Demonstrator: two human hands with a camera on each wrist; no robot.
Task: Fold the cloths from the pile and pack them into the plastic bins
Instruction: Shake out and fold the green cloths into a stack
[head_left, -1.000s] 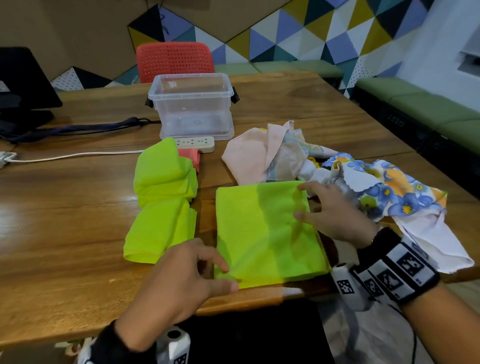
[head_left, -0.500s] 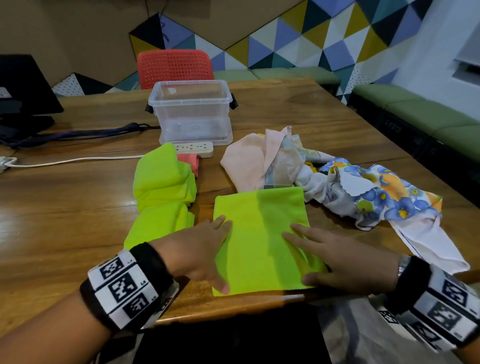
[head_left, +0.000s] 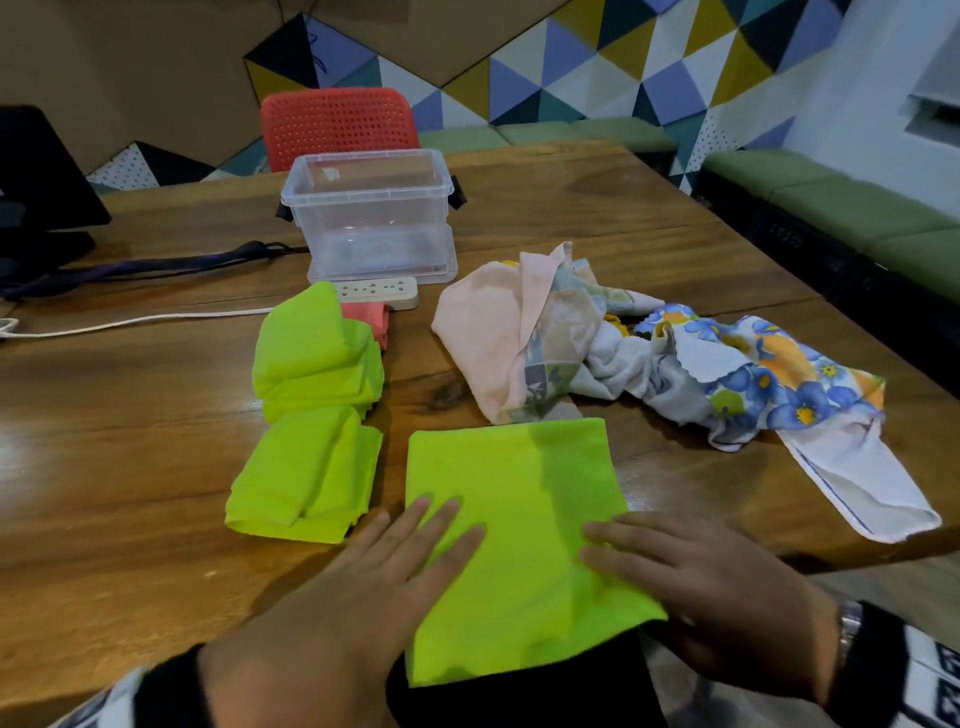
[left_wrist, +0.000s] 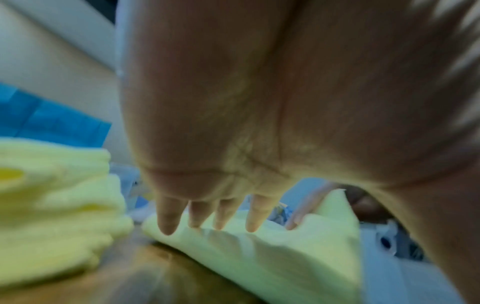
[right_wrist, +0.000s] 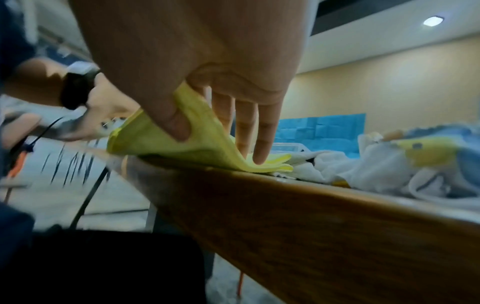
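Two folded lime-green cloths (head_left: 311, 405) are done; a third flat lime-green cloth (head_left: 514, 535) at the bench's (head_left: 130, 415) near edge is pressed by the flat left hand (head_left: 363, 597) and thumb-pinched by the right hand (head_left: 691, 587); the clear plastic bin (head_left: 371, 213) looks unfilled, and the crumpled floral and pink cloth pile (head_left: 623, 358) is left.

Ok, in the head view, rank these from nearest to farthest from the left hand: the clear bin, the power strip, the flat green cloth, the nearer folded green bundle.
From the left hand:
1. Flat green cloth, under its fingers.
2. Nearer folded green bundle, just ahead, to the left.
3. Power strip, farther back, past the second bundle.
4. Clear bin, right behind the strip.
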